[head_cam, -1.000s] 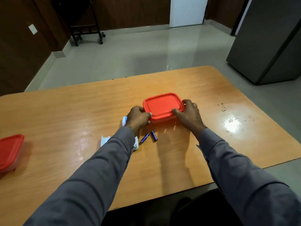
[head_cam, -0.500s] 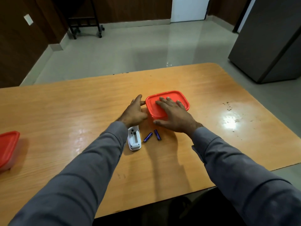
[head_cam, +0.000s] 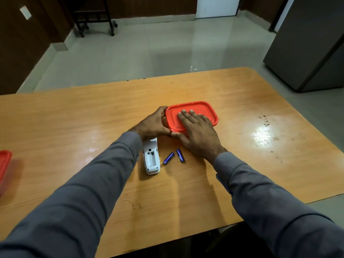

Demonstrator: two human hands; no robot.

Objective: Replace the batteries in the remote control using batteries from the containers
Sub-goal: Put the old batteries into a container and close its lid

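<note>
On the table, the right hand lies flat with straight fingers pressing on the red lid of the container, while the left hand curls round the container's left end, gripping it. Just near of the hands, the white remote lies on its face with its battery bay open and bare, and two blue batteries lie loose just right of it, apart from each other. A second red container sits at the table's far left edge.
</note>
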